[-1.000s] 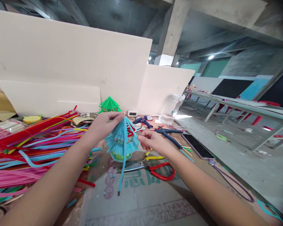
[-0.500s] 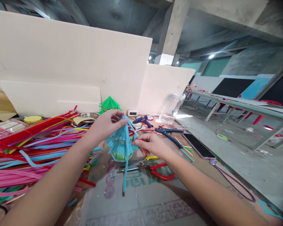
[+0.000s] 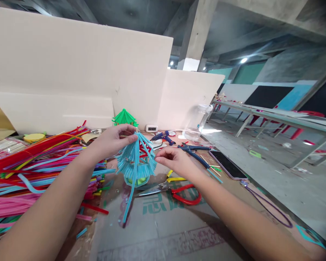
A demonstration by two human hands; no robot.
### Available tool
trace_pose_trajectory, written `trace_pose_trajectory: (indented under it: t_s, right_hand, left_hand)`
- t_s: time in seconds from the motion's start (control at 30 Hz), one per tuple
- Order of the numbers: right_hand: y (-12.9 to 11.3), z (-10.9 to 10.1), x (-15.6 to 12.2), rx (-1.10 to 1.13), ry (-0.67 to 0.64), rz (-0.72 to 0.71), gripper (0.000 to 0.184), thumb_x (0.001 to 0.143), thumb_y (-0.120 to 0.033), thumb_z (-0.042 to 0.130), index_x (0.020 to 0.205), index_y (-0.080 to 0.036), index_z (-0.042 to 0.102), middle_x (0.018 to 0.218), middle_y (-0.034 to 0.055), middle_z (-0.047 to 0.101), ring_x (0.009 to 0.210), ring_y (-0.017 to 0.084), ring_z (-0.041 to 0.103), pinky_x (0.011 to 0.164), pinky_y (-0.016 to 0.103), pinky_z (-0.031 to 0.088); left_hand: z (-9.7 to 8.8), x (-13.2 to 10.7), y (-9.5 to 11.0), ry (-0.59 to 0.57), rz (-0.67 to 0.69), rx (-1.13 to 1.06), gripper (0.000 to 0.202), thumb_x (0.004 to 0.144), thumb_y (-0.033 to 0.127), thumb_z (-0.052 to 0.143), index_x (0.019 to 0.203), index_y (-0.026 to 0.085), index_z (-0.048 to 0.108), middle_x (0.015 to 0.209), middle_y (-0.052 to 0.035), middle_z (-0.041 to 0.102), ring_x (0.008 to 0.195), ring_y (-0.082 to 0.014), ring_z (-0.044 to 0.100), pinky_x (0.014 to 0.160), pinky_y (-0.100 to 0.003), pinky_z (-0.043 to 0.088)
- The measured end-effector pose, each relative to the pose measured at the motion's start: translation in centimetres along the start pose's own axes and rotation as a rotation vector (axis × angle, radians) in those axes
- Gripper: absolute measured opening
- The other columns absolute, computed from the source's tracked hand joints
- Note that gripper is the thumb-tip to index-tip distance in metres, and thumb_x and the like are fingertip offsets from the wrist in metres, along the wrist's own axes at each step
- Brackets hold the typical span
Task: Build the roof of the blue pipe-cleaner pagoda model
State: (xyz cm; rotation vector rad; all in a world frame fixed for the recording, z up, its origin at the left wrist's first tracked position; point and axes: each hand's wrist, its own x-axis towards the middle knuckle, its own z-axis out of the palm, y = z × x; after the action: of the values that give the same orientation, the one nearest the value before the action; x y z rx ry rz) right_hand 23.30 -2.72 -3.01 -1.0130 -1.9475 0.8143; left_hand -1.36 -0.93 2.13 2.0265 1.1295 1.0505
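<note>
A light blue pipe-cleaner roof (image 3: pixel 136 161), shaped like a small umbrella, stands over a green base on the table. My left hand (image 3: pixel 112 139) is closed on its top point, fingers pinched around the peak. My right hand (image 3: pixel 174 159) is at the roof's right edge, thumb and forefinger pinched at the blue strands. One long blue pipe cleaner (image 3: pixel 129 203) hangs from the roof down to the tabletop. A finished green roof (image 3: pixel 123 117) stands behind, near the white board.
A big heap of coloured pipe cleaners (image 3: pixel 29 170) fills the left of the table. Red-handled scissors (image 3: pixel 174 190), blue pliers (image 3: pixel 195 154), a blue glue gun (image 3: pixel 163 137), a phone (image 3: pixel 228 165), a clear jar (image 3: pixel 197 123) and a purple cord (image 3: pixel 268 206) lie to the right. White boards (image 3: pixel 78 69) wall the back.
The roof has tilted and the hanging blue pipe cleaner has swung to the left. My right hand has shifted a little up along the roof's right edge. The view dropped slightly.
</note>
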Motion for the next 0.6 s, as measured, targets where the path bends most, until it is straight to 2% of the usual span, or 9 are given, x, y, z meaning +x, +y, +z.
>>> trace_pose_trajectory:
  t_s: [0.07,0.13,0.2,0.27,0.33,0.4,0.5,0.53,0.6]
  right_hand:
    - [-0.6,0.7,-0.8,-0.125,0.035,-0.114,0.023,0.086,-0.039,0.062,0.077,-0.018,0.067,0.071,0.0022,0.062,0.066,0.014,0.054,0.061,0.026,0.041]
    - [-1.0,1.2,-1.6,-0.327,0.038,-0.297,0.026,0.091,-0.039,0.056,0.083,-0.019,0.069,0.073,0.0043,0.064,0.068,0.015,0.055,0.062,0.027,0.041]
    - [-1.0,1.5,-2.3,-0.568,-0.016,-0.483,0.027,0.096,-0.037,0.05,0.098,-0.019,0.07,0.076,0.0063,0.066,0.069,0.017,0.056,0.063,0.029,0.039]
    - [-0.8,2.0,-2.8,-0.768,-0.07,-0.551,0.032,0.099,-0.032,0.043,0.117,-0.019,0.065,0.076,0.0072,0.068,0.067,0.017,0.057,0.061,0.03,0.037]
    - [-0.8,2.5,-3.2,-0.863,-0.092,-0.502,0.036,0.1,-0.029,0.038,0.128,-0.018,0.058,0.075,0.0074,0.069,0.063,0.017,0.057,0.058,0.029,0.035]
    - [-1.1,2.8,-3.3,-0.833,-0.068,-0.466,0.035,0.101,-0.031,0.037,0.123,-0.018,0.061,0.077,0.008,0.07,0.065,0.017,0.057,0.059,0.029,0.036]
    - [-1.4,2.4,-3.0,-0.628,0.022,-0.468,0.028,0.098,-0.034,0.044,0.099,-0.02,0.068,0.077,0.0062,0.068,0.068,0.016,0.057,0.064,0.029,0.038]
    - [-1.3,2.0,-2.6,-0.54,0.087,-0.426,0.028,0.097,-0.036,0.046,0.09,-0.02,0.067,0.074,0.005,0.066,0.066,0.016,0.055,0.065,0.029,0.039]
    - [-0.5,0.9,-1.7,-0.341,0.215,-0.25,0.034,0.094,-0.041,0.049,0.072,-0.019,0.062,0.064,0.0022,0.057,0.062,0.015,0.049,0.062,0.028,0.037]
  left_hand:
    - [0.1,0.0,0.0,0.002,-0.006,0.004,0.044,0.079,0.052,0.063,0.106,0.017,0.062,0.103,-0.0081,0.07,0.094,-0.0228,0.067,0.08,-0.035,0.054]
    - [0.2,-0.1,0.2,0.011,-0.005,0.002,0.043,0.078,0.052,0.064,0.105,0.018,0.062,0.103,-0.0075,0.07,0.094,-0.0225,0.067,0.08,-0.034,0.054]
    - [0.3,-0.2,0.6,0.017,-0.004,0.0,0.043,0.077,0.052,0.065,0.103,0.018,0.063,0.102,-0.0073,0.071,0.093,-0.0224,0.067,0.079,-0.033,0.055]
    - [0.4,-0.3,0.9,0.023,0.0,0.005,0.044,0.076,0.053,0.066,0.102,0.017,0.063,0.1,-0.0073,0.071,0.092,-0.0227,0.067,0.08,-0.034,0.055]
    - [0.5,-0.4,1.1,0.028,0.007,0.014,0.043,0.076,0.052,0.066,0.101,0.018,0.063,0.1,-0.0069,0.071,0.092,-0.0229,0.067,0.08,-0.034,0.055]
    - [0.6,-0.4,1.2,0.02,0.01,0.013,0.04,0.077,0.051,0.065,0.101,0.019,0.063,0.1,-0.0065,0.071,0.093,-0.023,0.067,0.08,-0.034,0.055]
    - [0.6,-0.4,0.9,-0.013,0.03,-0.029,0.037,0.079,0.048,0.064,0.101,0.019,0.062,0.102,-0.0066,0.07,0.094,-0.0226,0.067,0.081,-0.034,0.054]
    - [0.5,-0.4,0.7,-0.027,0.04,-0.055,0.036,0.08,0.047,0.064,0.102,0.019,0.061,0.103,-0.0067,0.07,0.095,-0.0223,0.067,0.081,-0.033,0.054]
    - [0.3,-0.3,0.3,-0.053,0.057,-0.107,0.034,0.081,0.046,0.064,0.102,0.019,0.059,0.103,-0.0066,0.069,0.093,-0.0212,0.066,0.079,-0.032,0.054]
